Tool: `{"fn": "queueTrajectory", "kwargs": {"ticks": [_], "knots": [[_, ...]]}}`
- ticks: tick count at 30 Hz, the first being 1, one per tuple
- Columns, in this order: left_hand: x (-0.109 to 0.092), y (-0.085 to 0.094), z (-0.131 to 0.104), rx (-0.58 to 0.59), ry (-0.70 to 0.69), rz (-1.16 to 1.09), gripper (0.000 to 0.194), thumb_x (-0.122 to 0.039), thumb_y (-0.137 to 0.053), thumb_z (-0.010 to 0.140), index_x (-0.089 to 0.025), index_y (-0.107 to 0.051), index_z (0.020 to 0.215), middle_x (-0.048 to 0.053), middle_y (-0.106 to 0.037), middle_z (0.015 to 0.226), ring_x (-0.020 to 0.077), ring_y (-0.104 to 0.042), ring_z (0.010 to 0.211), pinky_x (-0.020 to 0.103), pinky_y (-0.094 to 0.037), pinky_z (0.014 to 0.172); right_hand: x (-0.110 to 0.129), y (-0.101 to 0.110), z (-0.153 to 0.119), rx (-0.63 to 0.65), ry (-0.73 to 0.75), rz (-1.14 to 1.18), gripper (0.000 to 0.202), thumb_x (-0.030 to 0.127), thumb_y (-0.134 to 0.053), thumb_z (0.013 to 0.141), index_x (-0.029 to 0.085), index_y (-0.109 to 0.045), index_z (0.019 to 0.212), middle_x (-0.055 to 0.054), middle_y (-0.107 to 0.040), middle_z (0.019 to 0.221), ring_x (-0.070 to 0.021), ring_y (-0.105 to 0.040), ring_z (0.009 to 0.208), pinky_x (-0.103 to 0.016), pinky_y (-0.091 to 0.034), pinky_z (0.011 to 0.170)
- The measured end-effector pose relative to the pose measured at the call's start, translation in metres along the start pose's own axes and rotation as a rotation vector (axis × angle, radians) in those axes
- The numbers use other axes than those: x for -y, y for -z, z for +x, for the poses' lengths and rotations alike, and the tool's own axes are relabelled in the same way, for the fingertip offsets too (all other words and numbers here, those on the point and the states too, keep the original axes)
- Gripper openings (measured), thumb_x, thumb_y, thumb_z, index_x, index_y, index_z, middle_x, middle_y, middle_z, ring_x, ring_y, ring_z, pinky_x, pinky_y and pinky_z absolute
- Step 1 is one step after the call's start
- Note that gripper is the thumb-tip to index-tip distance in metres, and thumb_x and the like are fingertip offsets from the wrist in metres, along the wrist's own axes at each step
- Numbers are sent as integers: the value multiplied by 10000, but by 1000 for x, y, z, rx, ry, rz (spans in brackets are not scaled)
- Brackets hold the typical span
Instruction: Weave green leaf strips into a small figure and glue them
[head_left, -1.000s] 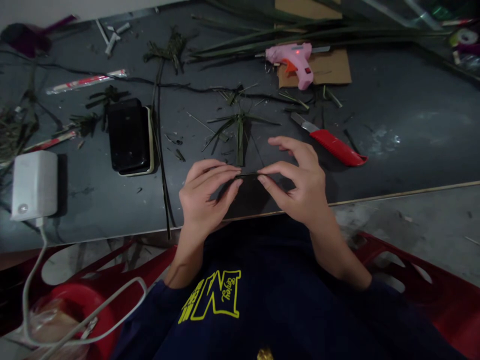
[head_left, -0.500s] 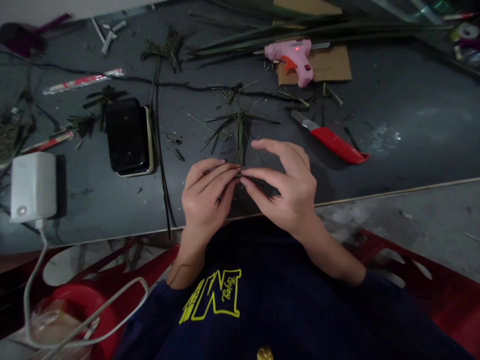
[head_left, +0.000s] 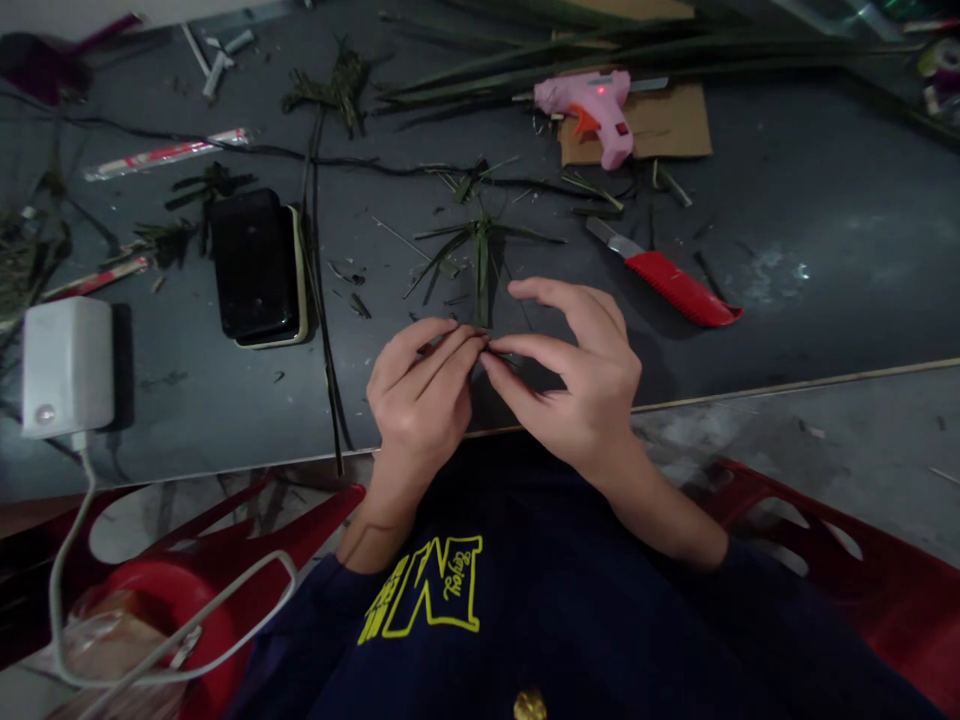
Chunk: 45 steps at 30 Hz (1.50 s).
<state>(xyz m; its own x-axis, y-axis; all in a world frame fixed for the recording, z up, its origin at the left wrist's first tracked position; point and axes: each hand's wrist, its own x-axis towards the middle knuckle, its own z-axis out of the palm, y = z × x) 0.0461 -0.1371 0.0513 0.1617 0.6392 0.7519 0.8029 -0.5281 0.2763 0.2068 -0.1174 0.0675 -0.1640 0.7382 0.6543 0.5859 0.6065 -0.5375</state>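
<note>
Fine fingertip work on a dark strip [head_left: 504,353].
Left hand [head_left: 426,388] and right hand [head_left: 583,372] meet, pinching it near the leaf figure [head_left: 481,265] on the table [head_left: 795,190]; apparently shaping, which calls for steady grip.

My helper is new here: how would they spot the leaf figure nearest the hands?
On the grey table, find the red-handled knife. Left of it, beyond the left hand and right hand, lies the leaf figure. Unlike the smaller leaf piece behind it, it has a long body pointing toward the hands.
</note>
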Motion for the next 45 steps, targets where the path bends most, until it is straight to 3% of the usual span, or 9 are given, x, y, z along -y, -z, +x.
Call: {"fn": "queueTrajectory", "kwargs": {"ticks": [7,12,20,26,29,32,36,39,45], "knots": [[-10,1,-2,-60,98,-8,259,-133,-680,940,-240,-780,1154,16,-822,1059,217,-752,998,347,-606,886,-6,6,4,5,40,117,84,222,-800,840,169,-807,906,-158,-768,1170,-267,-723,1087,-473,-583,948],[-10,3,0,-28,127,-69,223,-116,-727,905,-215,-776,1099,4,-822,1057,209,-745,998,342,-593,898,-12,9,4,-14,87,127,62,177,-773,853,199,-797,905,-136,-769,1178,-250,-726,1093,-486,-590,953],[-16,5,1,-73,-6,51,278,-31,-743,837,-178,-778,1070,19,-827,1001,221,-751,917,344,-619,838,0,16,0,74,79,-56,132,173,-688,909,295,-738,904,-29,-755,1259,-275,-718,1141,-551,-573,1035],[-14,3,-5,-85,-34,63,383,-4,-733,837,-161,-763,1185,40,-819,1070,233,-743,992,348,-616,893,1,12,-4,14,83,-37,115,185,-697,911,291,-739,928,-35,-766,1220,-275,-722,1117,-554,-559,1052],[-7,7,-2,17,-30,-41,382,-119,-728,901,-165,-722,1280,72,-789,1198,261,-698,1171,382,-575,1010,-4,11,-6,24,24,-12,104,209,-688,924,299,-740,907,-48,-746,1251,-270,-705,1159,-512,-592,1012],[-2,17,4,53,69,-139,470,-322,-741,932,-211,-660,1381,71,-759,1278,271,-649,1225,418,-556,1012,-11,12,-6,27,32,-12,98,202,-676,935,279,-733,916,-82,-715,1287,-263,-682,1201,-505,-587,1028],[1,29,11,87,219,-219,203,-293,-759,919,-362,-755,1110,-31,-792,1127,240,-641,1117,448,-548,995,-16,15,-3,-2,144,-1,62,239,-683,933,255,-740,918,-97,-684,1301,-281,-668,1200,-539,-543,1061],[2,31,15,139,143,-217,96,-280,-781,898,-354,-756,953,-32,-790,1038,247,-648,1096,461,-564,961,-16,17,-1,25,156,-29,62,256,-689,933,260,-751,930,-88,-682,1316,-312,-666,1204,-562,-516,1085],[-1,28,20,109,4,-86,136,-220,-825,848,-274,-738,938,-25,-792,925,239,-666,1023,433,-573,886,-13,20,1,34,188,-42,43,212,-737,887,250,-738,908,-114,-705,1281,-298,-687,1167,-549,-548,1075]]}}
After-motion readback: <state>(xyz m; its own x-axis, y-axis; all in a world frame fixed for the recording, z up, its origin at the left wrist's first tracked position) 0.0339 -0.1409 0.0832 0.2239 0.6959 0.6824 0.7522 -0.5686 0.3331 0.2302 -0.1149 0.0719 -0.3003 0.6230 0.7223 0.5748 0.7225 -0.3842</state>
